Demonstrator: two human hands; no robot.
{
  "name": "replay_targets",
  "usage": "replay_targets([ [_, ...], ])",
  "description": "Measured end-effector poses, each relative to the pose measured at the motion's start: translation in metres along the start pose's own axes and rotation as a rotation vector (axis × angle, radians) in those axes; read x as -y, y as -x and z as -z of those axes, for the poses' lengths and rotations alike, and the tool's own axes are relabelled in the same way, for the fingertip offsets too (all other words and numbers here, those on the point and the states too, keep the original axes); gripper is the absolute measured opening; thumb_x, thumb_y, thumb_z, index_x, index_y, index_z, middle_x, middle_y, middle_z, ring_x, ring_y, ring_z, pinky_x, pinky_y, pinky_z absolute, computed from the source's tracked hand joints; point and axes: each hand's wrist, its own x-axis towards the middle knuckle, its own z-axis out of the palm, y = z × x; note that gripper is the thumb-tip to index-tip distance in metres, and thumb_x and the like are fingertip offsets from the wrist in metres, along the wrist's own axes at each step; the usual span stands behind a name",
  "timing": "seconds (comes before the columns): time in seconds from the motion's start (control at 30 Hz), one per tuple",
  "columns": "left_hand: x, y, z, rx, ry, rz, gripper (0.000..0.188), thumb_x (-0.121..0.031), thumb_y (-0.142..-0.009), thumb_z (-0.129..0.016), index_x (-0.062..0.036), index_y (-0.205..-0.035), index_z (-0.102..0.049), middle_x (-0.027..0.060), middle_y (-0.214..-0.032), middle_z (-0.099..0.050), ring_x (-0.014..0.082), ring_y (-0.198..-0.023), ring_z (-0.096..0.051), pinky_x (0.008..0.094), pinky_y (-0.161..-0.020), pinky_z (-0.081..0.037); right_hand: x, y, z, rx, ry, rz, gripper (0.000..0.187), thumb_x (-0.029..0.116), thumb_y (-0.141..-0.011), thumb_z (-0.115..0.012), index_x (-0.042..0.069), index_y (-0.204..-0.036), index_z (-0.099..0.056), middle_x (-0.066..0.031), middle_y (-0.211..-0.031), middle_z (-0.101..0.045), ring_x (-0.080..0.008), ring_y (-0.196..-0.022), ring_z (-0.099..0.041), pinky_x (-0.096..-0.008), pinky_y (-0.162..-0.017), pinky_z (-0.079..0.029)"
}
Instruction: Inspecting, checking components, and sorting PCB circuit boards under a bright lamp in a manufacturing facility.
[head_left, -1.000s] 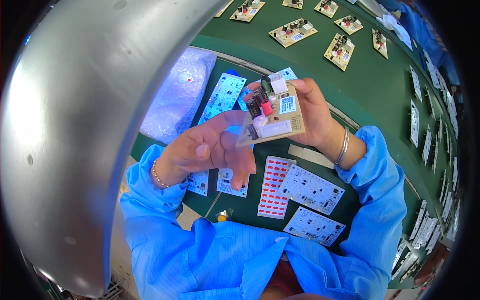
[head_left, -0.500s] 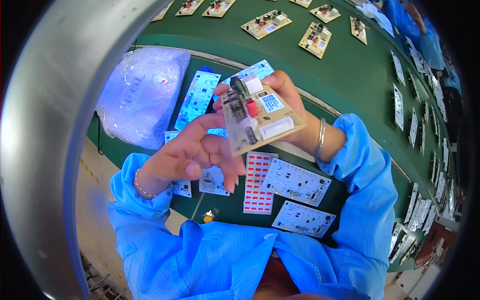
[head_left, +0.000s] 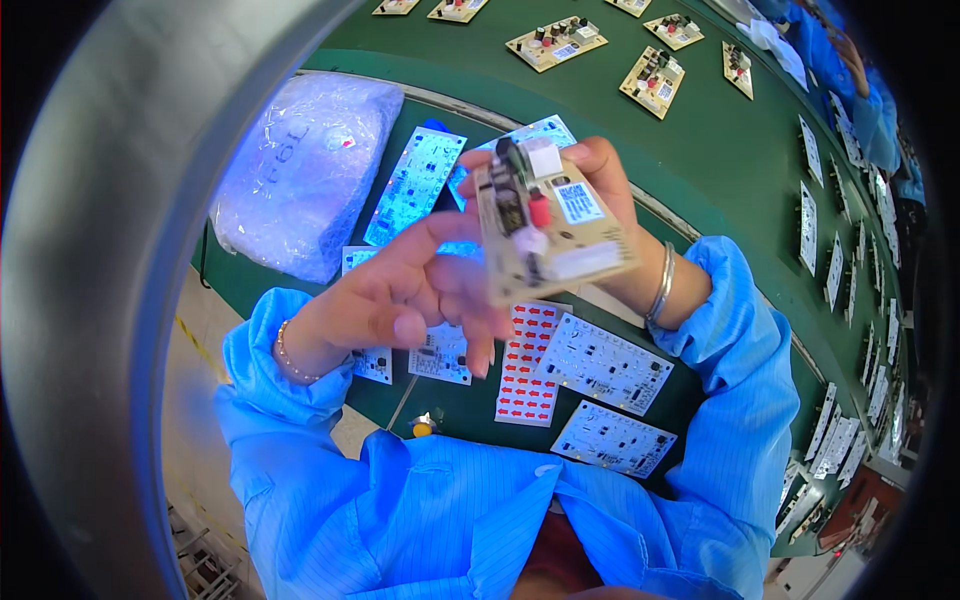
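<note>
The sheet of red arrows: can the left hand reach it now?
Probably yes: the left hand appears near the arrow sheet, whose lower left lies uncovered; a white circuit board overlaps its right side.

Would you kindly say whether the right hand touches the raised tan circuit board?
Touching: the head view shows the right hand gripping the tan circuit board by its edge.

I hold one tan board and count seven tan boards ahead, one arrow sheet, one wrapped bundle, two white boards beside the sheet; other white boards are too hidden to count.
</note>
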Motion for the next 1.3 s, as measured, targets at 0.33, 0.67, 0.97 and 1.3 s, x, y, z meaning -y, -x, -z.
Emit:
replay_targets([
  [0.33, -0.004, 0.000, 0.019, -0.362, 0.401, -0.330, 0.049, -0.027, -0.083, -0.044, -0.0027, -0.123, -0.028, 0.0171, -0.100, -0.052, 0.0202, -0.081, -0.054, 0.0361, -0.073, -0.043, -0.008, 0.010, -0.028, -0.272, 0.959, 0.764, 0.062, 0.015, -0.073, -0.056, 0.000, -0.123, -0.023, -0.0117, -0.107, -0.044, -0.0200, -0.099, -0.042, -0.0303, -0.085, -0.033],
  [0.67, -0.020, 0.002, 0.016, -0.696, 0.493, -0.388, 0.042, -0.019, -0.083, -0.034, -0.0005, -0.120, -0.031, 0.0117, -0.092, -0.052, 0.0174, -0.071, -0.051, 0.0335, -0.065, -0.040, -0.018, 0.025, -0.036, 0.043, 1.981, 0.904, 0.077, 0.008, -0.066, -0.057, -0.007, -0.126, -0.010, -0.0243, -0.125, -0.025, -0.0342, -0.115, -0.030, -0.0379, -0.095, -0.021],
  [0.97, -0.019, 0.000, 0.016, -0.797, 0.227, -0.306, 0.033, -0.023, -0.083, -0.042, -0.0012, -0.108, -0.044, 0.0121, -0.088, -0.055, 0.0202, -0.079, -0.056, 0.0388, -0.071, -0.047, -0.027, 0.024, -0.040, 0.265, 2.046, 1.039, 0.079, 0.008, -0.064, -0.056, -0.003, -0.128, -0.011, -0.0304, -0.117, -0.033, -0.0416, -0.111, -0.034, -0.0481, -0.094, -0.021],
  [1.3, -0.008, 0.004, 0.041, -0.376, 0.344, -0.368, 0.040, -0.024, -0.084, -0.035, 0.0012, -0.115, -0.034, 0.0183, -0.106, -0.048, 0.0289, -0.100, -0.048, 0.0400, -0.082, -0.042, -0.013, 0.027, -0.022, 0.176, 1.971, 0.975, 0.061, 0.015, -0.064, -0.064, -0.002, -0.116, -0.037, -0.0198, -0.107, -0.048, -0.0312, -0.087, -0.053, -0.0363, -0.070, -0.044],
])
